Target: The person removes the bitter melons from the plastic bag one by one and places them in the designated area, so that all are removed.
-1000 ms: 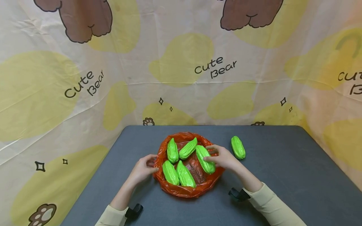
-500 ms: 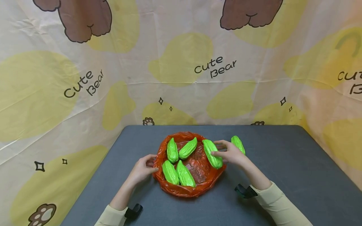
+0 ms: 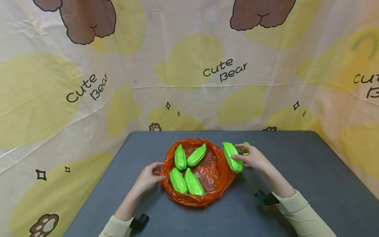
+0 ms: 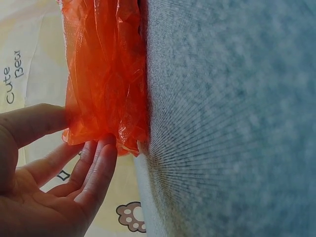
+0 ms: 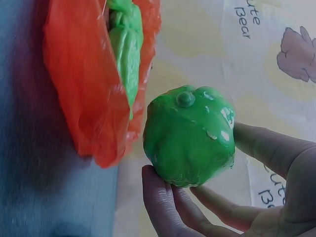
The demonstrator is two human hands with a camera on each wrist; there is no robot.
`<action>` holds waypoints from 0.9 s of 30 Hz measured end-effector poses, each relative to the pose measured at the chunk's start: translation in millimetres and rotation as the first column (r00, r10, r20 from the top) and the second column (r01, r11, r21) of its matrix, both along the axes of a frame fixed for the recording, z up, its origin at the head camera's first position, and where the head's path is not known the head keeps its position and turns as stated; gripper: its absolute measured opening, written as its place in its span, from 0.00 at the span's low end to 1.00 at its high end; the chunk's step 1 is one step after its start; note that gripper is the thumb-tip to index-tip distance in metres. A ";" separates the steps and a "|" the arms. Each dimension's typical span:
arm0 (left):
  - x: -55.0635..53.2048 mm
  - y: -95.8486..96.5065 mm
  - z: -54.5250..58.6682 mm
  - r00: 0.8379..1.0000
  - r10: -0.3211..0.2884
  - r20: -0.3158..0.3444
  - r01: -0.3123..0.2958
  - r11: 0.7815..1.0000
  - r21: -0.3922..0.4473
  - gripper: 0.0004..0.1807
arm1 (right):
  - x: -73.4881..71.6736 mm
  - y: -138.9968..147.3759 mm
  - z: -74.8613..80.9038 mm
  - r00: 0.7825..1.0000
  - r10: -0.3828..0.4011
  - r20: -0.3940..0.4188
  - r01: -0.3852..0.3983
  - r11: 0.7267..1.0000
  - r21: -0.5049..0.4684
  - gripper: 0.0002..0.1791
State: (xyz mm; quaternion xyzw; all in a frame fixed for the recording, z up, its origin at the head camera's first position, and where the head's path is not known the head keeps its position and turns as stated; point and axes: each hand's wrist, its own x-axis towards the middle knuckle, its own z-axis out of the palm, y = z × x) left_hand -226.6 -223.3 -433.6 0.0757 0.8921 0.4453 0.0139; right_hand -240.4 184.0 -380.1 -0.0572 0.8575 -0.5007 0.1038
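Note:
A red-orange plastic bag (image 3: 204, 201) with a folded-down rim stands open on the table; several bright green bitter melons (image 3: 194, 182) lie inside. My left hand (image 3: 149, 177) touches its left outer side, and in the left wrist view the relaxed fingers (image 4: 101, 168) rest against the plastic. Just off the right rim, my right hand (image 3: 253, 158) grips another bitter melon (image 3: 232, 157) between thumb and fingers. The right wrist view shows the knobbed end of this held bitter melon (image 5: 190, 138) beside the bag (image 5: 89, 98). One more bitter melon (image 3: 246, 144) is mostly hidden behind the right hand.
The dark grey table (image 3: 308, 164) extends on both sides of the bag. A patterned cloth (image 3: 189, 98) with bears and lettering hangs behind the table's far edge. Black straps (image 3: 139, 222) sit at the wrists.
My right hand has moved right and slightly up with its bitter melon, from over the bag's inside to past its right rim. It now covers most of the loose one. The left hand stays put.

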 end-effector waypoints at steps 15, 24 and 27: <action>1.7 1.3 1.0 1.000 -0.003 0.000 0.003 1.000 -0.002 0.27 | -3.7 33.3 3.6 0.999 -0.043 0.032 0.042 0.999 0.011 0.42; 0.9 2.2 1.2 1.000 0.003 0.007 -0.002 1.000 -0.003 0.28 | -5.9 50.5 6.0 0.997 -0.071 0.040 0.071 0.997 -0.003 0.44; 0.7 2.5 0.7 1.000 0.006 0.006 -0.006 1.000 -0.003 0.28 | -6.0 56.5 4.8 0.996 -0.073 0.042 0.073 0.997 -0.009 0.45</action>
